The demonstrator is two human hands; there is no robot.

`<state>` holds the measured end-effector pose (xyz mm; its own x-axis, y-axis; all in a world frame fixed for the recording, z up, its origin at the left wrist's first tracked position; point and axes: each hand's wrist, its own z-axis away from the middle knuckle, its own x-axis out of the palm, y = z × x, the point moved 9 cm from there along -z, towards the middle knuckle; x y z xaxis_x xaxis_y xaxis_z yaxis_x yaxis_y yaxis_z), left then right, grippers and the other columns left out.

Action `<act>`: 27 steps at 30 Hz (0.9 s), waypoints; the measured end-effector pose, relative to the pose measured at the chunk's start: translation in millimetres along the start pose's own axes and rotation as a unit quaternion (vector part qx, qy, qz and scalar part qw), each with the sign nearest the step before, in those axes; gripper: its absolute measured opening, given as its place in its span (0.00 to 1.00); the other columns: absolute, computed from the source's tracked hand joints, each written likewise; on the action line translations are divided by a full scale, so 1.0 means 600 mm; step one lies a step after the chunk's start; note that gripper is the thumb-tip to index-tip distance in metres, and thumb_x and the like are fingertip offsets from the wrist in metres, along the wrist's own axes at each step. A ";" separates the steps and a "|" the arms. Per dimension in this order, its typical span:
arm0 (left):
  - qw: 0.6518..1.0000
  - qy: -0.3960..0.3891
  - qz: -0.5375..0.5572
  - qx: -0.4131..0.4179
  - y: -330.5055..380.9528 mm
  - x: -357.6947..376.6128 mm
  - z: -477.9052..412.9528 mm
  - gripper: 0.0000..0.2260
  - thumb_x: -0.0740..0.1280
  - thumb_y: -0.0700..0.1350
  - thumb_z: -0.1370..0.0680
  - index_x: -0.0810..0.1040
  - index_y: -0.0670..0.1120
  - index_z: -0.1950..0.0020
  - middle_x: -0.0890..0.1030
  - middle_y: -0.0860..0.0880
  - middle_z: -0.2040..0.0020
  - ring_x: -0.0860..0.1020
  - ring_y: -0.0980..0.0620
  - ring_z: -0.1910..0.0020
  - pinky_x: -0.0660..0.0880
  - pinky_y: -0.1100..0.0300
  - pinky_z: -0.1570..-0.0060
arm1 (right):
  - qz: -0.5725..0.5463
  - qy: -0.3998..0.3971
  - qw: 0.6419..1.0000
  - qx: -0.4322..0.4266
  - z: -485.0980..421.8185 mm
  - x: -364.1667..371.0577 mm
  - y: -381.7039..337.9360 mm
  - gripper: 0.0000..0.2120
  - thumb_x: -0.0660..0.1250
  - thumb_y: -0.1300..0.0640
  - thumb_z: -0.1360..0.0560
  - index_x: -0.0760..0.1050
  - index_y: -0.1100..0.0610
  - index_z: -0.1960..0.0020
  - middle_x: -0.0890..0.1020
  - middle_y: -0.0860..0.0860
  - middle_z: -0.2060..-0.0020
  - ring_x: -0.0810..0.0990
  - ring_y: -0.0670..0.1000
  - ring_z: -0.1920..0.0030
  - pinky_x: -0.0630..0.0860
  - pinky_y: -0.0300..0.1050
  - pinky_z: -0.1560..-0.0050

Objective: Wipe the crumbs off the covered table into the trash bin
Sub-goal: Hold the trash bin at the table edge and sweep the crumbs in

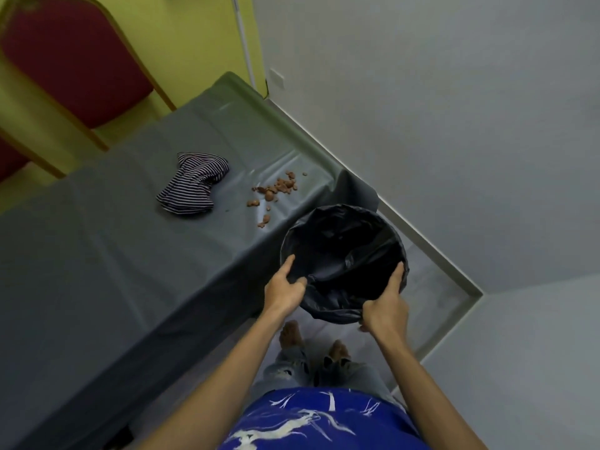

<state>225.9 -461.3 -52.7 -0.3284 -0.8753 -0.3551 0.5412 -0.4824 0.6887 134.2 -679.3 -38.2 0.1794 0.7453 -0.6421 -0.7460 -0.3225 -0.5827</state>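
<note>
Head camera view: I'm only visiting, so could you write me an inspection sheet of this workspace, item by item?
Surface: table under a grey plastic cover, wrinkled near its corner.
Job's things: brown crumbs scattered near that corner; trash bin with a black liner beside the table's edge; striped cloth lies bunched on the cover, untouched.
Clutter: nothing seen.
Hands: left hand and right hand each grip the bin's rim.
Cables: a thin white line runs down the yellow wall; cannot tell whether it is a cable.
Surroundings: red padded chair beyond the table.
</note>
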 end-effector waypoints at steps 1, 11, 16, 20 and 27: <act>1.000 0.001 0.005 -0.004 -0.004 0.010 0.007 0.29 0.65 0.43 0.21 0.60 0.59 0.23 0.75 0.50 0.32 0.79 0.54 0.48 0.77 0.65 0.55 | 0.003 0.008 1.000 -0.010 0.004 0.003 -0.005 0.54 0.63 0.69 0.27 0.29 0.36 0.24 0.75 0.58 0.55 0.81 0.59 0.65 0.82 0.55 0.70; 1.000 -0.012 -0.011 -0.011 -0.008 -0.007 -0.014 0.37 0.57 0.30 0.24 0.58 0.62 0.23 0.68 0.44 0.26 0.79 0.50 0.53 0.74 0.69 0.69 | 0.123 0.019 0.991 -0.051 -0.006 -0.051 -0.020 0.37 0.64 0.49 0.22 0.45 0.39 0.21 0.72 0.61 0.36 0.77 0.62 0.43 0.76 0.54 0.44; 0.999 -0.029 -0.039 0.017 -0.006 -0.036 -0.050 0.36 0.56 0.30 0.25 0.65 0.67 0.27 0.70 0.46 0.27 0.77 0.58 0.58 0.81 0.61 0.58 | 0.120 -0.051 0.991 -0.026 -0.041 -0.066 -0.011 0.28 0.64 0.52 0.23 0.63 0.40 0.25 0.78 0.51 0.52 0.83 0.54 0.70 0.83 0.51 0.69; 0.998 -0.037 -0.037 0.027 0.009 -0.043 -0.070 0.36 0.56 0.30 0.25 0.68 0.67 0.30 0.73 0.47 0.30 0.80 0.54 0.55 0.82 0.52 0.52 | 0.091 -0.113 0.989 -0.019 -0.030 -0.045 -0.009 0.30 0.62 0.64 0.23 0.64 0.45 0.24 0.74 0.58 0.34 0.83 0.59 0.66 0.79 0.44 0.76; 0.996 0.042 -0.045 0.064 0.026 -0.036 -0.059 0.34 0.56 0.26 0.26 0.72 0.58 0.29 0.73 0.45 0.30 0.78 0.47 0.40 0.79 0.59 0.44 | 0.028 -0.047 0.998 0.027 -0.018 -0.028 0.005 0.34 0.59 0.74 0.28 0.64 0.55 0.25 0.75 0.63 0.40 0.82 0.63 0.66 0.79 0.48 0.77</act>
<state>269.1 -451.0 -56.4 -0.3023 -0.8306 -0.4677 0.4068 -0.5562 0.7247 135.8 -698.9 -34.7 0.0779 0.7792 -0.6219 -0.7867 -0.3351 -0.5185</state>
